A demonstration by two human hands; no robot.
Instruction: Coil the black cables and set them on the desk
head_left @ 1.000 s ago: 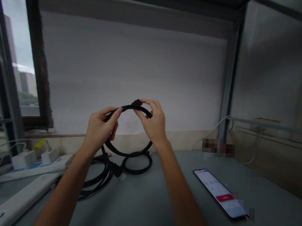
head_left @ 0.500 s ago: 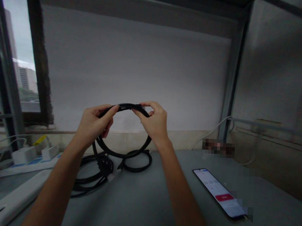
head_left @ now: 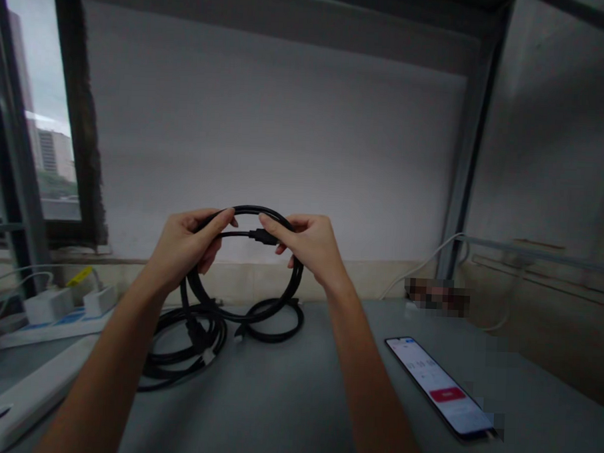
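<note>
A black cable [head_left: 238, 317] wound into a round coil is held up between my two hands, above the table. My left hand [head_left: 184, 245] pinches the coil's upper left side between thumb and fingers. On the upper right, my right hand [head_left: 314, 244] is closed around the coil, its thumb lying along the top. A black cable plug [head_left: 264, 236] on a thin strand sits inside the ring, its right end at my right fingers. Behind and below, a larger bundle of black cable [head_left: 166, 364] and a small cable loop [head_left: 277, 339] lie on the table.
At the left, a white power strip [head_left: 41, 339] holds white adapters [head_left: 48, 305]. A long white case-like object [head_left: 34, 395] lies in front of it. A phone [head_left: 440, 386] with a lit screen rests at the right on the grey table [head_left: 274, 412]. Behind stands a pale wall panel.
My right hand has turned, and its thumb now lies over the coil. The plug on its thin strand has come down from the ring's top into its inside. My left hand keeps its hold.
</note>
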